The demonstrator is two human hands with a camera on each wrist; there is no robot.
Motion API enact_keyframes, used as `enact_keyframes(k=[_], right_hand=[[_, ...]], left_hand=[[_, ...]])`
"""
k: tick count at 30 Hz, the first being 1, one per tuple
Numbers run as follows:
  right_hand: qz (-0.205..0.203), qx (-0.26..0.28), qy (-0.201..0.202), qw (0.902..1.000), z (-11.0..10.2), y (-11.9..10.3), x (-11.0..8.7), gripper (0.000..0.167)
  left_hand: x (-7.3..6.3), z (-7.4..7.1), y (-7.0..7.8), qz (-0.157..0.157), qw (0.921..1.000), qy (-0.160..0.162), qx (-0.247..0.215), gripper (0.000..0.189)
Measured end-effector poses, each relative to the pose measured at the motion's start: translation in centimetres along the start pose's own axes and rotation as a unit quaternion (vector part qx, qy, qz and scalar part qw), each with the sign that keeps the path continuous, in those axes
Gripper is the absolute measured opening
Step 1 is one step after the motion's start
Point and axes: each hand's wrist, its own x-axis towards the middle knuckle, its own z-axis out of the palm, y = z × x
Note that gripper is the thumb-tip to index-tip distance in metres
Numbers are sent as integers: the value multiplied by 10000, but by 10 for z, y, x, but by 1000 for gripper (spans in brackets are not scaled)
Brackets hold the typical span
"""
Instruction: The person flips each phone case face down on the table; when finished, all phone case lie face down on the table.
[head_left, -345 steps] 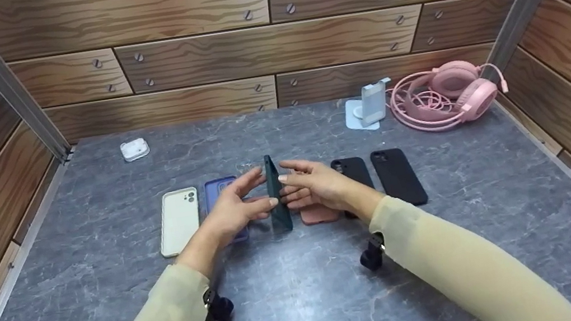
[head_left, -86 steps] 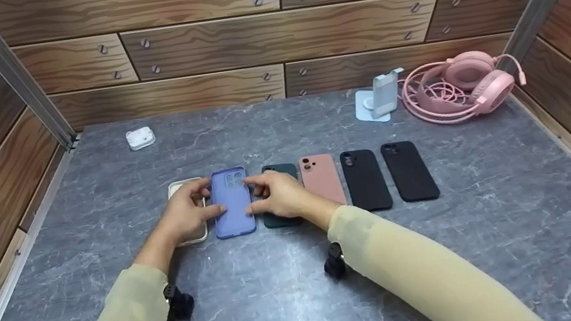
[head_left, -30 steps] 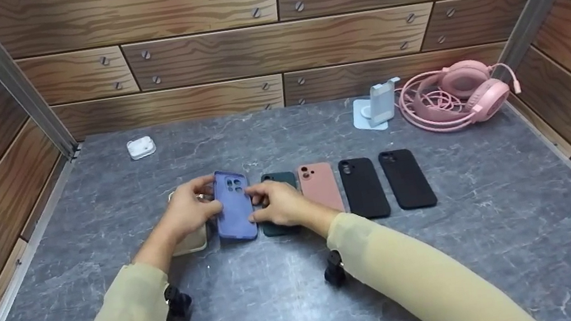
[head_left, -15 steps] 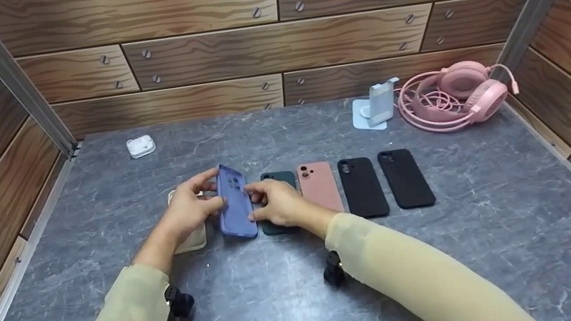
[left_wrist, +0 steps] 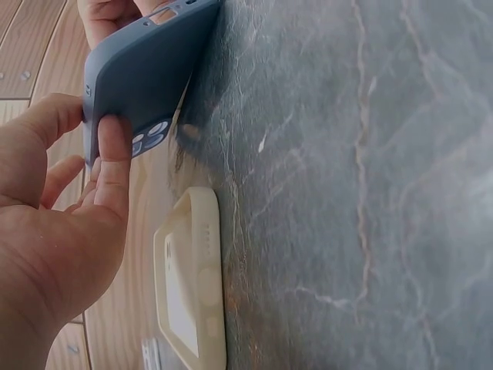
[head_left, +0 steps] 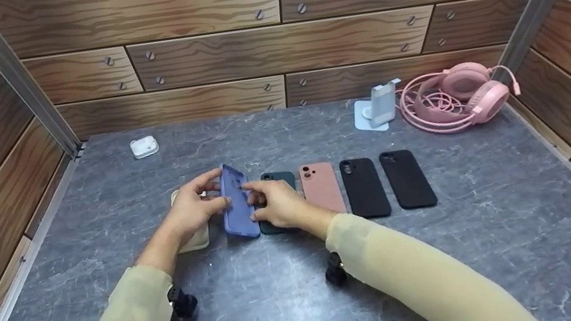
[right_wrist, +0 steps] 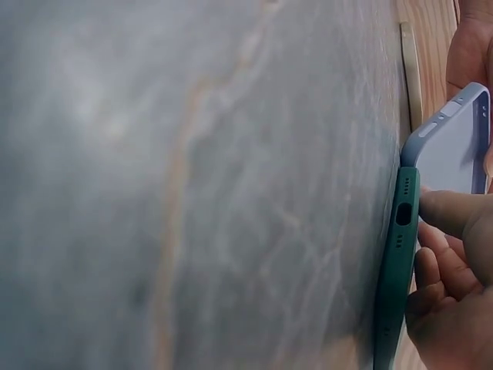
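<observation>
A purple phone case [head_left: 239, 215] stands tilted on the table, its left long edge raised and its right edge low. My left hand [head_left: 188, 209] pinches the raised edge between thumb and fingers. At the lower right edge, my right hand [head_left: 283, 203] holds the case with curled index finger and thumb. The right wrist view shows the purple case's hollow inside, right beside a dark green phone case [right_wrist: 397, 262]. My right hand partly covers the green case in the head view. A cream phone case [left_wrist: 206, 285] lies under and behind my left hand.
A pink phone case [head_left: 321, 186] and two black ones [head_left: 365, 188] lie in a row to the right. Behind them are a light blue stand [head_left: 383, 103] and pink headphones [head_left: 471, 98]. A small white case [head_left: 144, 147] sits at the back left.
Earlier both hands held the green case on edge; it now lies flat in the row. The purple case, flat before, has its left edge lifted, tilting steadily further.
</observation>
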Motion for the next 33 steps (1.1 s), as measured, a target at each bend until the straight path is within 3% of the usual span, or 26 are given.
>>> enact_keyframes(k=[9,19,21,24,27,30,33], right_hand=[[233,181,-275,9992,-10,-1,3,66],[83,289,-603,9977,-17,6,2,72],[139,404,-638,9971,-19,6,2,73],[292,986,-694,9923,-22,5,4,72],[619,1988,-776,9750,-26,4,4,68],[967,3113,-860,9414,-30,3,5,62],[1270,4044,-901,9012,-33,2,7,63]], left_hand=[[-1,3,0,-6,10000,36,-56,73],[0,7,1,53,9999,26,-113,72],[-1,8,1,51,9999,34,-129,72],[-2,8,2,10,9998,5,-206,73],[-3,10,3,-38,9995,-68,-312,74],[-4,11,3,-37,9990,-167,-422,75],[-5,12,3,-14,9985,-251,-495,76]])
